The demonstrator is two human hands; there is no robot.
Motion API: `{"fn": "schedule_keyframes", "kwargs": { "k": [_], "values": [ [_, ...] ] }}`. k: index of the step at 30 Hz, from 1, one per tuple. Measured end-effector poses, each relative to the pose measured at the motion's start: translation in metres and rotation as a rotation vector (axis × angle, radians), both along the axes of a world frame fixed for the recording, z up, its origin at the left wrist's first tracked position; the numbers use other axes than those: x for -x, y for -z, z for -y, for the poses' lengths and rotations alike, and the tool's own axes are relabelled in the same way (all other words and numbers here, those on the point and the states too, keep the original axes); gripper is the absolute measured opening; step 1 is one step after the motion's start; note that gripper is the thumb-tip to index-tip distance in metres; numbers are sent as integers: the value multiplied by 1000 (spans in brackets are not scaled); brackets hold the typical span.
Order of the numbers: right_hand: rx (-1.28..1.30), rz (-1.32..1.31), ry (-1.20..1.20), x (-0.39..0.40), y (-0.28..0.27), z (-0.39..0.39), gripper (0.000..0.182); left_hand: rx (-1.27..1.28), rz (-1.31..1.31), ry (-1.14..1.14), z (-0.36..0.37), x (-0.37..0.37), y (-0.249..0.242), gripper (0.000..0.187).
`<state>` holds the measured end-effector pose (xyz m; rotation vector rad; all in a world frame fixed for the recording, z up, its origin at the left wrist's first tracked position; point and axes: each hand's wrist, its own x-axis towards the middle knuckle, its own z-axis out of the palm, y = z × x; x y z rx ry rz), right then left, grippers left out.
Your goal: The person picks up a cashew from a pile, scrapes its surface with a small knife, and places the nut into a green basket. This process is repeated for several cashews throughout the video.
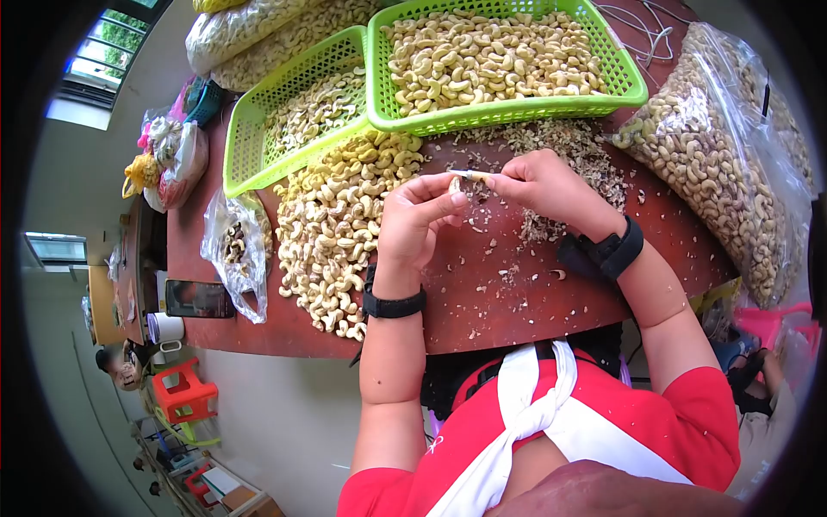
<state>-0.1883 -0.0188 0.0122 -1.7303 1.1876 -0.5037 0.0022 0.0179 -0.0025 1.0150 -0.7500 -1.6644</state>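
My left hand [418, 217] pinches a cashew nut [455, 186] between thumb and fingertips, above the red table [482, 302]. In my right hand [544, 188] is a small knife [472, 175], its blade touching or very near the top of that nut. A large pile of cashews [323, 233] lies just left of my left hand. Brown skin flakes [568, 155] are scattered under and beyond my right hand.
Behind stand a large green basket [508, 105] of cashews and a smaller green basket [245, 168]. A big clear bag [732, 172] of cashews is at the right. On the left lie a small plastic bag [250, 280] and a phone [199, 299], near a white mug [165, 327].
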Motion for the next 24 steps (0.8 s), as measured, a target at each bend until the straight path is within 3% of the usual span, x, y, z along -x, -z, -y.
{"fn": "schedule_keyframes", "kwargs": {
  "k": [8, 19, 24],
  "values": [
    [39, 22, -73, -2, -2, -4, 38, 79, -141, 11, 1, -2, 6, 31],
    [141, -70, 21, 2, 0, 4, 39, -63, -43, 25, -1, -2, 1, 25],
    [8, 16, -10, 0, 2, 1, 41, -46, -195, -47, 4, 0, 4, 25]
  ]
}}
